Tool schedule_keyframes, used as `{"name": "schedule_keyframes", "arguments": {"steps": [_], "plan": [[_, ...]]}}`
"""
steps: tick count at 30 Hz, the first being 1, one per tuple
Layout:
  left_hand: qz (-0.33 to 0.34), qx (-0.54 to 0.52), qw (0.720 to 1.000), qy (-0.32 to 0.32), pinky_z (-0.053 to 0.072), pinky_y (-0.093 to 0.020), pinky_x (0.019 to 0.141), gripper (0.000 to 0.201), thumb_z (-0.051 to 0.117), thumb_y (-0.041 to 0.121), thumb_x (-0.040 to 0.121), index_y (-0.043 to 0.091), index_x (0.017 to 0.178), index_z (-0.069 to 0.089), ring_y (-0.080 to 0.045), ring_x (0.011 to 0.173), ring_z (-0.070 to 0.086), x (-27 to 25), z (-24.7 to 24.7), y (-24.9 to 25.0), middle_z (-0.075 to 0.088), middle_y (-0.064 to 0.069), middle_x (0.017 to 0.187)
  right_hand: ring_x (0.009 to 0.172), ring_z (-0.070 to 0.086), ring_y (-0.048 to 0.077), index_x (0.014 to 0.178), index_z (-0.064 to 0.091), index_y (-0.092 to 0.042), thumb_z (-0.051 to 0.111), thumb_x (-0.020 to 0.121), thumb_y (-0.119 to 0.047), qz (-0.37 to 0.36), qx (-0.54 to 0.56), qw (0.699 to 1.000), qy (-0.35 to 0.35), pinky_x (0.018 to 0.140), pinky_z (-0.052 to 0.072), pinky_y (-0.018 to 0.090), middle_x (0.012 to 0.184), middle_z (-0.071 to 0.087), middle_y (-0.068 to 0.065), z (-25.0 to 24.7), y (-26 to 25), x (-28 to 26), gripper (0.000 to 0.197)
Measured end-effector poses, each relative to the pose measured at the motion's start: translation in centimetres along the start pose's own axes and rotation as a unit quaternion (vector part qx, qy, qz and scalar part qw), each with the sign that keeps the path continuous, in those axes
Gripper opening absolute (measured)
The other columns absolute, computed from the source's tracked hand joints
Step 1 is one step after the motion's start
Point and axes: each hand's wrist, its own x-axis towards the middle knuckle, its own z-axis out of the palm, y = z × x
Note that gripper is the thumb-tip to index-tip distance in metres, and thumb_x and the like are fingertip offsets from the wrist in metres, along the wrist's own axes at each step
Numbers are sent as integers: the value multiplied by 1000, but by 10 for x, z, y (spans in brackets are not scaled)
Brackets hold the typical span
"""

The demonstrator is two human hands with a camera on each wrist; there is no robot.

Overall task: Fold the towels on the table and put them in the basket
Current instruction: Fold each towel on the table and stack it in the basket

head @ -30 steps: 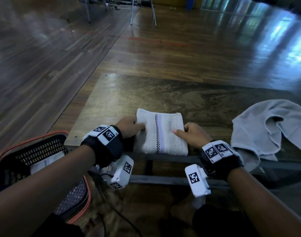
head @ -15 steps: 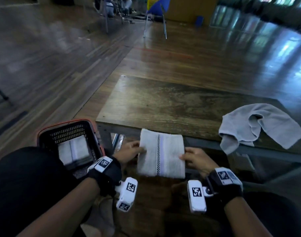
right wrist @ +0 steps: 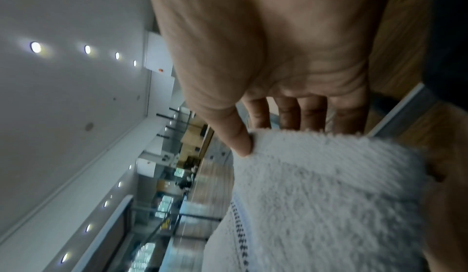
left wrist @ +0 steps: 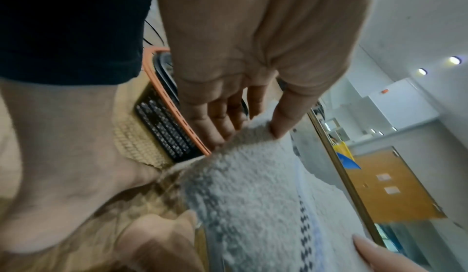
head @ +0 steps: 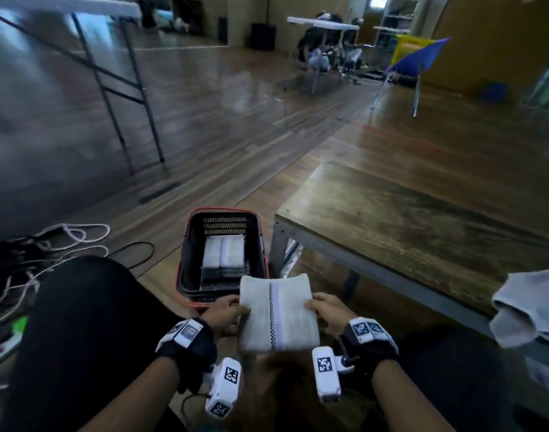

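white folded towel (head: 277,316) off the table, pinched between left hand (head: 224,316) and right hand (head: 329,313), near the basket (head: 189,260)

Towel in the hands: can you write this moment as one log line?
folded white striped terry towel | held by left hand and right hand | near black orange-rimmed plastic basket | not yet inside

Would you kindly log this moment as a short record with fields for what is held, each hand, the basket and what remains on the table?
held: folded towel, off the table, near the basket
left hand: grips the towel's left edge
right hand: grips its right edge
basket: on the floor beside the table, folded towels inside
remaining: grey towel, unfolded, on the table
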Motion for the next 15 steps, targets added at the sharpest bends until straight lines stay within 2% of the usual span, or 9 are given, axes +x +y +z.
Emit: {"name": "schedule_keyframes", "arguments": {"steps": [2, 5, 7, 9, 11, 13, 15], "plan": [[-16, -21, 999, 36, 46, -25, 60, 18, 47, -2, 89, 13, 90, 56, -14, 70, 54, -2, -22, -5, 58, -4, 81, 70, 59, 16, 106, 57, -12, 50, 91, -7, -4, -27, 999, -20, 55, 43, 24, 84, 63, 4, 27, -8, 10, 17], [-33, -9, 996, 78, 39, -24, 59, 21, 42, -9, 86, 6, 89, 57, -18, 65, 49, 6, -54, -12, 55, -9, 75, 76, 60, 21, 107, 61, -5, 50, 90, -5, -10, -75, 996, -55, 60, 45, 24, 94, 65, 11, 62, -11, 29, 20], [-38, 21, 995, 92, 41, -28, 63, 24, 41, -13, 84, 1, 90, 59, -23, 68, 52, 22, -73, -14, 59, -13, 75, 73, 60, 19, 93, 63, -8, 50, 88, -4, -9, -106, 991, -82, 60, 45, 23, 91, 66, 11, 79, -14, 48, 14], [-42, 60, 993, 94, 41, -32, 72, 23, 42, -14, 82, 0, 87, 60, -27, 78, 54, 48, -92, -14, 61, -17, 84, 65, 58, 17, 83, 62, -12, 50, 87, -4, -9, -127, 988, -91, 54, 44, 20, 82, 65, 9, 93, -21, 76, 15], [-58, 103, 988, 96, 41, -36, 73, 19, 44, -10, 82, 0, 83, 60, -28, 83, 53, 77, -108, -7, 59, -21, 89, 69, 58, 22, 90, 62, -10, 50, 86, -4, -3, -127, 988, -89, 59, 44, 24, 87, 66, 16, 105, -32, 108, 13], [-50, 137, 984, 103, 45, -38, 73, 19, 49, -1, 79, -7, 90, 63, -28, 84, 54, 114, -124, 2, 60, -21, 91, 72, 58, 23, 95, 61, -9, 49, 87, -4, 6, -119, 989, -88, 62, 45, 25, 88, 64, 14, 115, -43, 146, 15], [-38, 186, 975, 117, 43, -31, 73, 25, 53, 4, 78, -7, 97, 65, -24, 83, 54, 157, -138, 14, 60, -15, 89, 77, 61, 26, 101, 62, -5, 49, 87, -6, 15, -124, 989, -73, 66, 48, 27, 91, 65, 15, 125, -52, 193, 19]]}}
